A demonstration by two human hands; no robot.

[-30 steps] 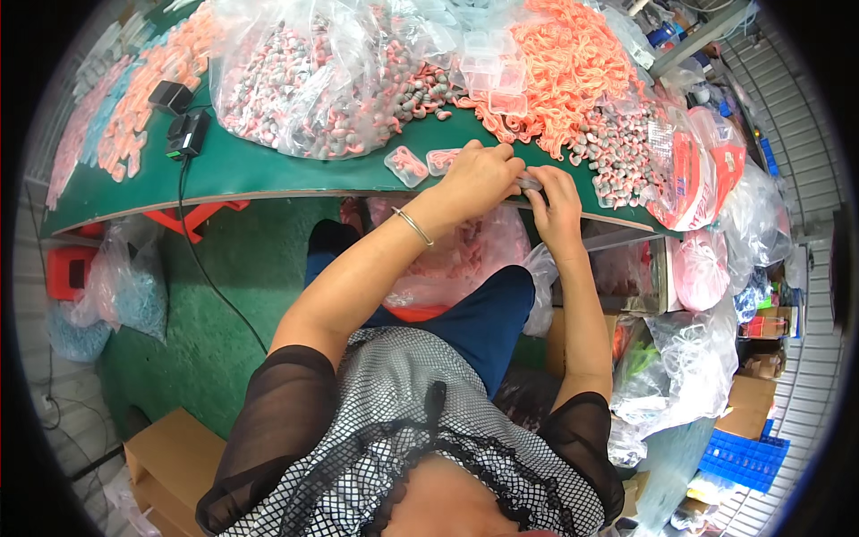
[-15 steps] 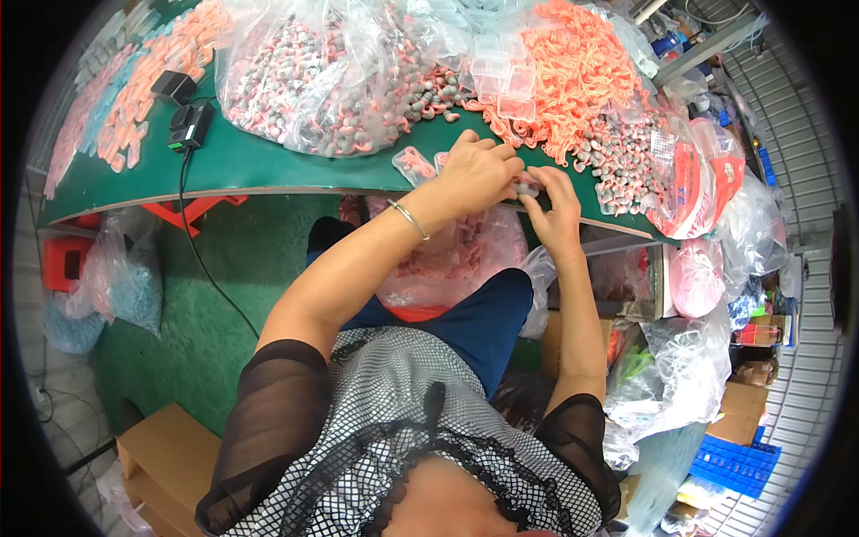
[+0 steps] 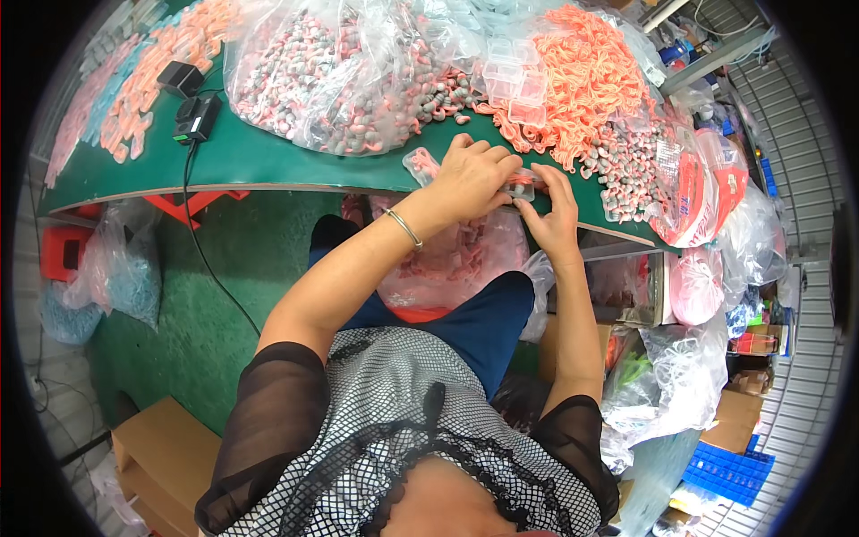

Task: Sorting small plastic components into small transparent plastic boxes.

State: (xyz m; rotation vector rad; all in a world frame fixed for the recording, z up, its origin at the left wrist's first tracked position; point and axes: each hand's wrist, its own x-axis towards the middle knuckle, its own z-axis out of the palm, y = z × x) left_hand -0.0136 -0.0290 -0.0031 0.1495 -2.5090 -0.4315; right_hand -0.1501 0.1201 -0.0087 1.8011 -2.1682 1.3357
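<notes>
Between my hands, at the front edge of the green table point(image 3: 295, 170), is a small clear plastic box point(image 3: 521, 185) with orange and grey pieces in it. My left hand point(image 3: 472, 176), a metal bangle on its wrist, is closed on the box's left end, its fingers bent over the top. The thumb and fingers of my right hand point(image 3: 555, 215) pinch the right end. Whether the lid is closed is hidden by my fingers. Just left of my left hand lies another clear box point(image 3: 420, 165) with pink pieces in it.
Beyond my hands lie a large clear bag point(image 3: 327, 80) of pink-and-grey pieces, stacked empty clear boxes point(image 3: 517, 85) and a heap of orange cords point(image 3: 591, 76). More pink-and-grey pieces point(image 3: 626, 170) lie to the right. A black device point(image 3: 195, 119) trails a cable over the table edge at left.
My left hand has shifted slightly down and left, so more of the box shows between my hands. Both hands stay on it. The whole view has shifted a little.
</notes>
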